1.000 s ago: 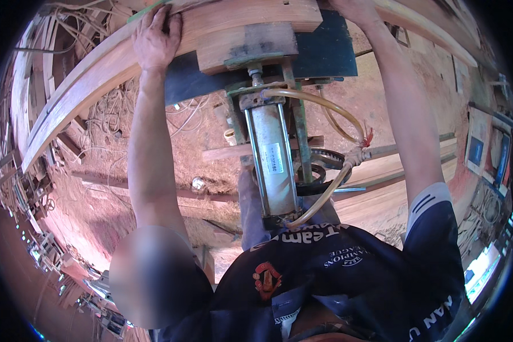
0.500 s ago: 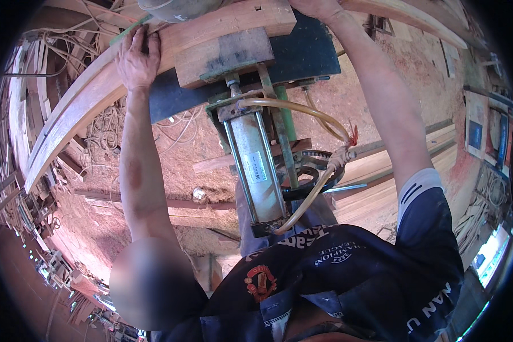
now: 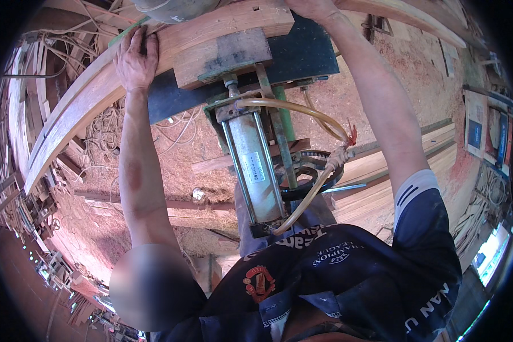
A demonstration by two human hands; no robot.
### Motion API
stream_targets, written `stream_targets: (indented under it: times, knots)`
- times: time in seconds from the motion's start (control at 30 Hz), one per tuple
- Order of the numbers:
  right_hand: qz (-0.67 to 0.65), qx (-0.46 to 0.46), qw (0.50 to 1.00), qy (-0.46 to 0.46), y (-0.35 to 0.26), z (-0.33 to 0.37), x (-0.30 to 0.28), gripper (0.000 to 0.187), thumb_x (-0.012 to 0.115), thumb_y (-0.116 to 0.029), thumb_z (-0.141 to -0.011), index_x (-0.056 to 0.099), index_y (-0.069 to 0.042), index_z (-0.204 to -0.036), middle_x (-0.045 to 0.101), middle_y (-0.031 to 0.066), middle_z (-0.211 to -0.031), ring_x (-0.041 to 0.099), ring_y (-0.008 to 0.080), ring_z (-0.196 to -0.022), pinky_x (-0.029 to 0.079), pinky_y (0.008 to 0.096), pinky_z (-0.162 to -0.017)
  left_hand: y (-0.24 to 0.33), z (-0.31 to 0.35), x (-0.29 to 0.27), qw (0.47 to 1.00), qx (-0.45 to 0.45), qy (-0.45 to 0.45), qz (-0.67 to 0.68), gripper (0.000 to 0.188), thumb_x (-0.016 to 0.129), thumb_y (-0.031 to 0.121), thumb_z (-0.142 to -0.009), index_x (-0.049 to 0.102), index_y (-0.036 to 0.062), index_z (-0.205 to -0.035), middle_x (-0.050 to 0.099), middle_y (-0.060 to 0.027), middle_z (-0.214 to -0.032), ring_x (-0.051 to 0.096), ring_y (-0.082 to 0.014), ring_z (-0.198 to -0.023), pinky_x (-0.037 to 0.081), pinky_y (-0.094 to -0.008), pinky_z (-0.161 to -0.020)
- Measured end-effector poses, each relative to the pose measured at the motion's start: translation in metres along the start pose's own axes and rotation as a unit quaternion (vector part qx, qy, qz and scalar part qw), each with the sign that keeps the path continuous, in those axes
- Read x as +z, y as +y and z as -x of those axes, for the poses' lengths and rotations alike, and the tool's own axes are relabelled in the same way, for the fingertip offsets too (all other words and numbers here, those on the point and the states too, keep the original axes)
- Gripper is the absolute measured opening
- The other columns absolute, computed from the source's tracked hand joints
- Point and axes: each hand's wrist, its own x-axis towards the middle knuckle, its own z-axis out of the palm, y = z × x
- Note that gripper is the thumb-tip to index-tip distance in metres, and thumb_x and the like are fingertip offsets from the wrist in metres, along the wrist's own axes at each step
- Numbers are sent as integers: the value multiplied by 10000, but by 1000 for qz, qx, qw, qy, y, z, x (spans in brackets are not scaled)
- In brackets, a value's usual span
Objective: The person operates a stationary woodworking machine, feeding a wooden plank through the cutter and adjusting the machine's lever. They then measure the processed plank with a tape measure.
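Sawdust covers the workshop floor (image 3: 97, 225) around me, and pale planks (image 3: 393, 176) lie stacked to my right, too overlapped to count. Ahead of me one long beam (image 3: 251, 21) runs from far on my left to a squared end near the top of the view, crossing above a dark plate (image 3: 302, 51). My left hand (image 3: 137, 64) lies on it with the fingers a little spread, tips at the far edge, flat on the wood rather than wrapped round it. My right hand (image 3: 313, 8) is cut off by the top edge near that end, so I cannot tell how its fingers stand or whether they hold anything. I judge the beam heavy, stiff and hard to break, dry enough not to slip; both hands, well apart, suit it best. I count one beam, one wood block (image 3: 222, 54) against its near side, one metal cylinder (image 3: 253, 154) behind the block, one black wheel (image 3: 313, 174) and one grey rounded thing (image 3: 176, 10) at the top
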Motion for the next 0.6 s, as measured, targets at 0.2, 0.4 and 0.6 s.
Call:
stream_targets:
  times: [0.2, 0.4, 0.6]
  knots:
    - [-26, -23, 999, 7, 4, -1, 1, 211, 626, -55, -921, 736, -46, -1101, 770, 140, -987, 725, 211, -938, 545, 374, -834, -1, 1, 0, 1000, 8, 9, -1, 413, 615, 411, -966, 714, 158, -1278, 660, -54, -1364, 596, -306, -1272, 425, -441, -1088]
    - [-24, -45, 997, 51, -5, 7, 1, 183, 621, -76, -952, 734, -16, -1084, 769, 125, -1034, 714, 217, -951, 551, 362, -861, -3, 1, 0, 1000, 3, -15, 3, 408, 611, 402, -969, 714, 148, -1271, 662, -68, -1355, 597, -314, -1263, 426, -448, -1085]
    - [-57, 4, 969, 239, 14, 37, -66, 618, 725, -285, -928, 539, 38, -1422, 699, 199, -1201, 657, 342, -1138, 521, 400, -980, -3, 2, 0, 1000, 25, 5, -4, 414, 602, 380, -972, 695, 119, -1279, 640, -120, -1365, 580, -343, -1271, 428, -468, -1075]
